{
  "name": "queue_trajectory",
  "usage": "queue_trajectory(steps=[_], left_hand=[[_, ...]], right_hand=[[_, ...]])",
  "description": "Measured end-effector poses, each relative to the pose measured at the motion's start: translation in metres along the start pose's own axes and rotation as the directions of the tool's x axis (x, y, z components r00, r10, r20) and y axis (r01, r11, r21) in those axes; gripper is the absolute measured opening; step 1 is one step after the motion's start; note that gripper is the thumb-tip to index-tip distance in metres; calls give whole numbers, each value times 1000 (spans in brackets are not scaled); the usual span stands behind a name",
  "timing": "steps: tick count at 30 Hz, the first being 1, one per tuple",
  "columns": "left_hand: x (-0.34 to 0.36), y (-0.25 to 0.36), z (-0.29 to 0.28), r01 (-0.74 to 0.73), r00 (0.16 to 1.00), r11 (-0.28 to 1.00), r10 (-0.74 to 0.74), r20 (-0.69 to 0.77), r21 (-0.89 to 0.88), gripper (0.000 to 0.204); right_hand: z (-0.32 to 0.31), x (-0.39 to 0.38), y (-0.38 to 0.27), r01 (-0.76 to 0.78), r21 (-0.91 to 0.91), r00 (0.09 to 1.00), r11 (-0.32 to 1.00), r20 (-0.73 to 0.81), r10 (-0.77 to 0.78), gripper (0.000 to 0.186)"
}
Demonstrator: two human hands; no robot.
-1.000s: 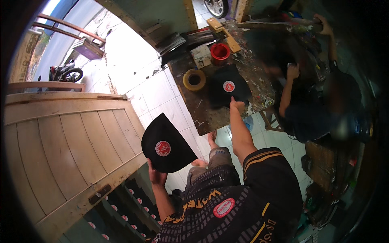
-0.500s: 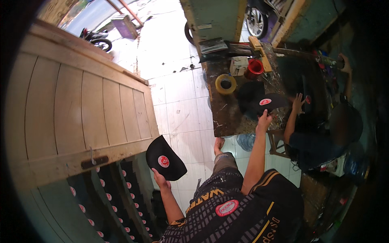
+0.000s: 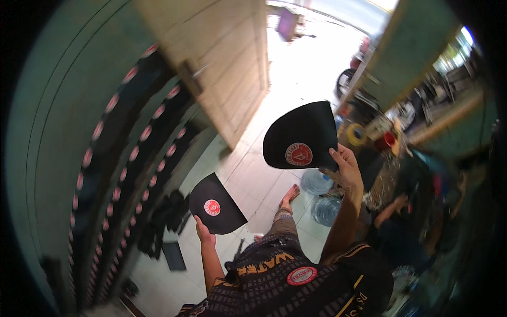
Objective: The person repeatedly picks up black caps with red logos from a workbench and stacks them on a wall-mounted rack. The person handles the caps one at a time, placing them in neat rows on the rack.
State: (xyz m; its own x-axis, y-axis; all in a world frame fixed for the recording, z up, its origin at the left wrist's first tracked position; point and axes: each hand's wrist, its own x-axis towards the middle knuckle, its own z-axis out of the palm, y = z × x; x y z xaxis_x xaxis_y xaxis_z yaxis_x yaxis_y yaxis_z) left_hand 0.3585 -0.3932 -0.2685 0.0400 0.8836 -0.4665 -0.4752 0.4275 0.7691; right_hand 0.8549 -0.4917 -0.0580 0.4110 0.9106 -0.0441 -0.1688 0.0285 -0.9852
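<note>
My left hand grips the lower left edge of a thin black flap with one curved side and a round red badge. In my right hand, raised higher and further right, is a second black flap of like shape. Its red badge sits near the lower edge. My thumb lies on its front and the other fingers are mostly hidden behind it. The two flaps are apart, above the tiled floor.
Rows of black pieces with red badges line the left wall beside a wooden door. Two water bottles stand near my foot. At right, another person sits by a cluttered table with a tape roll and a red cup.
My view has swung left toward the wall rows. My right hand has lifted its flap off the table and brought it left. My left hand still holds its flap.
</note>
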Motion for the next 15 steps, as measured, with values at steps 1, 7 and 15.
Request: queue_trajectory(steps=[1,7,15], left_hand=[[-25,4,-26,13,995,1000,-11,-104,10,68],[-106,26,-191,-160,847,949,274,-455,273,69],[-257,66,-365,229,371,778,486,-792,585,60]], right_hand=[[27,-2,-1,-17,-36,999,999,28,18,34],[222,-13,30,115,-346,990,931,119,-78,41],[512,-92,29,75,-164,747,984,663,53,54]])
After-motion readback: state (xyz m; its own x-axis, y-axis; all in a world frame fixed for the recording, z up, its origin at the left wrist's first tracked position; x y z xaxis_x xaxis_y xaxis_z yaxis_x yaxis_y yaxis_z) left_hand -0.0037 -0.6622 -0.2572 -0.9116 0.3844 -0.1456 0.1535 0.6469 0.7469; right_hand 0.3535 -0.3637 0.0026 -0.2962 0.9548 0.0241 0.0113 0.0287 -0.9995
